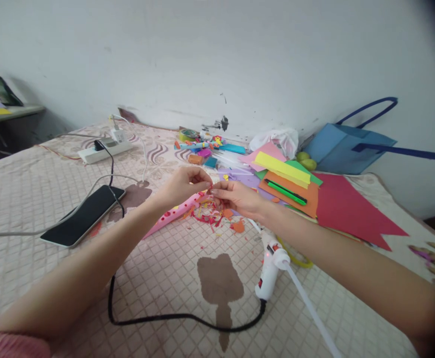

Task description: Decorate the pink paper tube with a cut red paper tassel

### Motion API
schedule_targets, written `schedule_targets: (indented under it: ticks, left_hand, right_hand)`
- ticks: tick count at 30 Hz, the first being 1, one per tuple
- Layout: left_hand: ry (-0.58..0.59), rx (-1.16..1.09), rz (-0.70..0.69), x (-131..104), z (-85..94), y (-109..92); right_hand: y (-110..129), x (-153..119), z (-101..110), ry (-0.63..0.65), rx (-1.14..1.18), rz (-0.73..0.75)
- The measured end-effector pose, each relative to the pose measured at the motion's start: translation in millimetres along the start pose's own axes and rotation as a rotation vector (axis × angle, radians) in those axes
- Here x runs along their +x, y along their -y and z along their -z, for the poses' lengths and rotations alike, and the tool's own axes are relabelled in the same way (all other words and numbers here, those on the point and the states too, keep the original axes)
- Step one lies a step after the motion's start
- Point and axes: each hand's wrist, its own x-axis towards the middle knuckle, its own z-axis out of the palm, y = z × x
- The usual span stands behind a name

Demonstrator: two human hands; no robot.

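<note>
My left hand (pixel 191 185) and my right hand (pixel 235 196) meet at the middle of the table, fingertips pinched close together. Between them shows a tiny red bit, too small to name. Just below the fingers lies a pink strip (pixel 180 210) with red dots, its far end partly hidden by my left hand. A pile of red, orange and yellow paper scraps (pixel 212 211) is under my hands. The white hot glue gun (pixel 269 266) rests near my right forearm, a glue stick (pixel 308 301) sticking out of its back.
A black phone (pixel 83 216) and a power strip (pixel 107 151) are at left, with cables across the table. Coloured paper sheets (pixel 351 206), a green box cutter (pixel 286 192) and a blue bag (pixel 347 149) sit at right. Craft pieces (pixel 206 146) lie by the wall.
</note>
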Motion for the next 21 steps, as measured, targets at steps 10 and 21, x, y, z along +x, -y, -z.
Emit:
schedule_targets:
  ticks: [10,21]
  left_hand:
    - [0.003,-0.053,0.027,0.6,0.2,0.2]
    - [0.037,-0.084,0.056,2.6,3.8,5.0]
  right_hand:
    - [-1.5,-1.2,-0.6,-0.041,0.020,0.036]
    - [-1.9,-3.1,0.4,-0.051,-0.036,0.075]
